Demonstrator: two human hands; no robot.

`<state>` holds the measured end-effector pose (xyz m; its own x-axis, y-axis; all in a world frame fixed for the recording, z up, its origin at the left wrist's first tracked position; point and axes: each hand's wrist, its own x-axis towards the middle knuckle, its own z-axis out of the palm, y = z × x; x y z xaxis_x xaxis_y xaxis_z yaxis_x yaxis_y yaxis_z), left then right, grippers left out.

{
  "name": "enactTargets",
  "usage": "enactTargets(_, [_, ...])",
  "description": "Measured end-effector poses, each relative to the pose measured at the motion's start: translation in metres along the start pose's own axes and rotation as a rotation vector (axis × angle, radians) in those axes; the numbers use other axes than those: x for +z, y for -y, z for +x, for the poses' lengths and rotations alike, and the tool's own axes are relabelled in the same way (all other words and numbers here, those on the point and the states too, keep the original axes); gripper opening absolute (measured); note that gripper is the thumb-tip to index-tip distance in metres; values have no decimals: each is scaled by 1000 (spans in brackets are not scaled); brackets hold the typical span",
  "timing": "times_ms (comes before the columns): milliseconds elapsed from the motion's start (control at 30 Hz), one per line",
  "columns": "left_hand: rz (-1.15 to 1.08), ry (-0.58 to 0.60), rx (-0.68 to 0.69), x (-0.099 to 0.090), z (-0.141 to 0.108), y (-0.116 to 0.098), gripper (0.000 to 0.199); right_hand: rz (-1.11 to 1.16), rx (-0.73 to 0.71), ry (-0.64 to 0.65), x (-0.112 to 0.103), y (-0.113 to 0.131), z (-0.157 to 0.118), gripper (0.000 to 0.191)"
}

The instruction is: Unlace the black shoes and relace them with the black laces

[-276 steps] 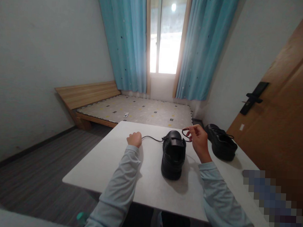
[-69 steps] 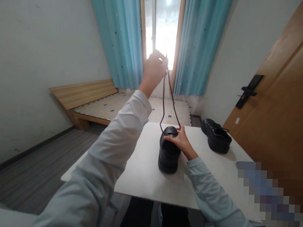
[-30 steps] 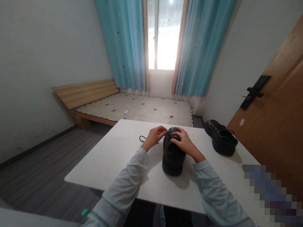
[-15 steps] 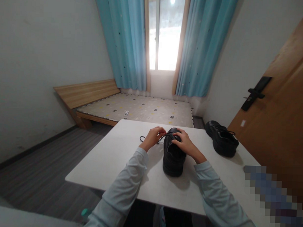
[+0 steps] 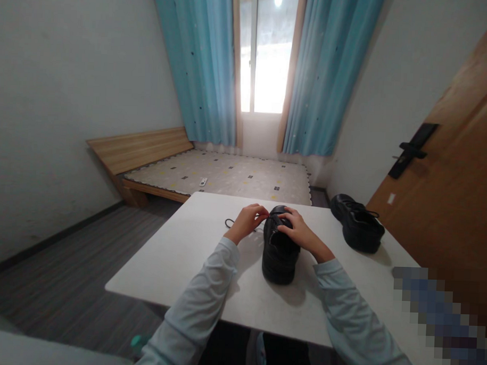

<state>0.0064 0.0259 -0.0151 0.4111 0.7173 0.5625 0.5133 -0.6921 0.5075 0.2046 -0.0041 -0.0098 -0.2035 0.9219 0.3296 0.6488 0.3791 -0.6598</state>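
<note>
A black lace-up shoe [image 5: 279, 262] stands on the white table [image 5: 177, 254], its heel toward me and its toe pointing away. My left hand [image 5: 247, 222] is at the shoe's left side, fingertips pinched on the black shoelace [image 5: 228, 223] close to the eyelets. A loop of that lace lies on the table left of the hand. My right hand [image 5: 300, 232] grips the shoe's upper from the right, thumb and fingers around the lacing area. The hands partly cover the laces and eyelets.
A second black shoe [image 5: 357, 226] rests at the table's right side, near the wooden door [image 5: 447, 173]. Beyond the table's far edge is a bed [image 5: 228, 171] with a white remote [image 5: 203, 181] on it. A blurred, pixelated patch covers the right table edge.
My left fingertips have shifted slightly right, closer to the shoe's eyelets. The shoe and my right hand have stayed almost in place.
</note>
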Motion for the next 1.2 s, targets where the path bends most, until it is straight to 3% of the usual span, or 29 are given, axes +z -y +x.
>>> enactTargets(400, [-29,33,1,4,0,-6,7,3,-13,-38,2,-1,0,29])
enactTargets(567, [-12,19,-69,4,0,-8,13,43,-5,-55,4,-1,3,24])
enactTargets(700, [6,3,-67,5,1,-8,9,95,-41,-79,6,-3,5,31])
enactTargets(933, [-31,-42,-44,9,2,-7,4,-2,2,-138,6,5,2,20])
enactTargets(1200, [-36,-14,-52,10,2,-10,5,-55,14,-171,6,12,-1,9])
